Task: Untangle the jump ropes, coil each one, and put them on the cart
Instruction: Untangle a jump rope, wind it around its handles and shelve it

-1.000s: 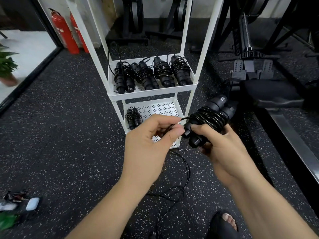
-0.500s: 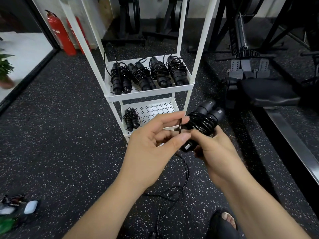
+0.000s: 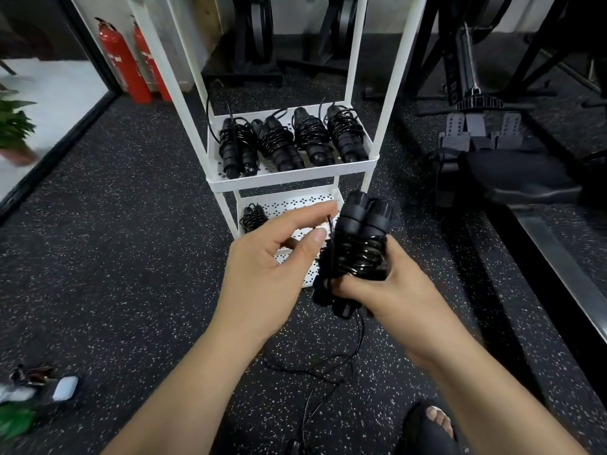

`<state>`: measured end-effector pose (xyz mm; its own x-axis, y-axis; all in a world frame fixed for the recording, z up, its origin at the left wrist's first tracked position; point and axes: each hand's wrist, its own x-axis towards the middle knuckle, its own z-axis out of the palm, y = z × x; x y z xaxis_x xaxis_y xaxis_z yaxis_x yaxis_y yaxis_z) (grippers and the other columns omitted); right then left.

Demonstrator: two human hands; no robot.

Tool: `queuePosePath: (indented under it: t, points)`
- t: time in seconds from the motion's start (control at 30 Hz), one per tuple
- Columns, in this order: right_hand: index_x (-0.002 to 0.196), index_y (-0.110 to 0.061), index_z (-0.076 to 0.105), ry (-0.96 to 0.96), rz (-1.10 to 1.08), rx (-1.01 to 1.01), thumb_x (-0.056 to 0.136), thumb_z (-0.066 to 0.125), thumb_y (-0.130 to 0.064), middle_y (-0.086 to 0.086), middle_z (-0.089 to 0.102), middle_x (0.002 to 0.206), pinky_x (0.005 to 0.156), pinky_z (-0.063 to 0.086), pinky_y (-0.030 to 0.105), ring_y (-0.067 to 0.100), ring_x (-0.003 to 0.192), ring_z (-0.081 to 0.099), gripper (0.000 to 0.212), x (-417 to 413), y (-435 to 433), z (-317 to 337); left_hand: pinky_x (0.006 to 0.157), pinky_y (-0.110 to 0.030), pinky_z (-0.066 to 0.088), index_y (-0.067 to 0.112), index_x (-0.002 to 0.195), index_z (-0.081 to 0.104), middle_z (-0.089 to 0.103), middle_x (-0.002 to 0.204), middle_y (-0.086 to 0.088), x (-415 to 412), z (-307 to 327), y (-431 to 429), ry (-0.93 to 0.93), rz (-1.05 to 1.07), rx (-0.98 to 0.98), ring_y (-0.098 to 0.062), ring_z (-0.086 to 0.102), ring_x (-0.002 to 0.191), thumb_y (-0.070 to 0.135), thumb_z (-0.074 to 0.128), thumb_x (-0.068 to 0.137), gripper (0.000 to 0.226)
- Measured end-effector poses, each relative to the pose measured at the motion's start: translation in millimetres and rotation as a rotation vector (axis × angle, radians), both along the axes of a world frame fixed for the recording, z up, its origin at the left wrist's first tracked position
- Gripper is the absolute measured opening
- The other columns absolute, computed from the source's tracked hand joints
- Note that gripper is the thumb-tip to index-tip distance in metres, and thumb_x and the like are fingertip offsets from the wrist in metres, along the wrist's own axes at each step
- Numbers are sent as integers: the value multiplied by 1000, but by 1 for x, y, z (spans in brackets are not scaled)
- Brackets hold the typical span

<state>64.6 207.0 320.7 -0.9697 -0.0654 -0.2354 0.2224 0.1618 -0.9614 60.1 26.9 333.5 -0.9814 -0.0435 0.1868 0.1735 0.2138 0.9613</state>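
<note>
Jump rope [image 3: 359,254], coiled, centre frame: gripped in right hand [image 3: 391,290]; left hand [image 3: 262,277] pinches its cord. Above it, upper centre — white cart [image 3: 289,177].

Both hands at the coiled jump rope [image 3: 359,254].
Right hand [image 3: 394,290] grips its lower part; left hand [image 3: 269,267], just left of it, pinches its cord between thumb and forefinger.
</note>
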Motion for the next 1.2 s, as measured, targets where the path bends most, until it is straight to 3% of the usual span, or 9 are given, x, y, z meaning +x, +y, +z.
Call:
queuePosePath:
  t: [0.1,0.13,0.23,0.33,0.4,0.5,0.7,0.9,1.2]
  points:
    - [117,-32,63,-5,87,8,83,84,-12,-1,79,92,64,53,31,15,74,75,46,3,0,5,108,-35,52,55,134,68,73,125,29,-1,0,-3,-22,42,-103,2,67,121,20,69,105,46]
    - [118,-32,62,-17,116,9,84,83,-10,1,79,89,60,53,32,17,70,74,45,4,1,7,105,-35,54,57,137,64,73,124,29,-2,-1,-2,-30,59,-118,0,69,117,20,68,105,49]
    - [121,-30,62,-73,197,-22,85,82,-7,6,79,92,61,57,36,21,72,73,48,6,2,10,80,-22,56,64,141,56,73,120,33,-5,-4,0,-92,107,-130,-31,75,98,20,65,107,56]
    - [122,-30,62,-102,273,0,84,82,-10,7,79,95,64,57,36,22,74,74,48,7,3,11,69,-9,51,64,138,59,74,115,34,-8,-9,0,-133,141,-164,-24,73,85,21,66,106,54]
    - [120,-29,61,-97,290,43,84,81,-10,8,79,93,62,56,37,22,73,73,46,6,5,13,73,-10,52,62,135,63,75,112,32,-9,-11,-1,-139,169,-143,-22,76,90,25,68,105,48]
    - [121,-29,62,-117,307,36,84,81,-10,5,80,98,62,56,36,22,78,75,46,6,6,16,99,-21,53,58,138,63,77,112,26,-6,-12,1,-93,212,-86,1,73,102,22,68,105,49]
    - [124,-35,61,-145,324,67,87,82,-14,-1,80,99,61,59,35,18,80,77,48,7,6,16,111,-42,55,30,129,77,81,115,6,-12,-21,5,-200,179,236,-10,75,113,13,67,105,31]
    - [124,-39,59,-159,334,95,86,83,-13,4,79,98,65,65,39,28,89,79,52,7,3,12,111,-42,53,27,122,81,81,118,5,-14,-22,8,-181,127,277,-14,74,118,12,64,107,27]
    - [121,-42,53,-105,370,257,83,81,-18,0,78,90,62,67,43,25,71,78,53,8,-2,7,118,-53,46,32,113,84,80,118,1,-20,-24,4,-352,110,373,-23,69,124,21,67,105,21]
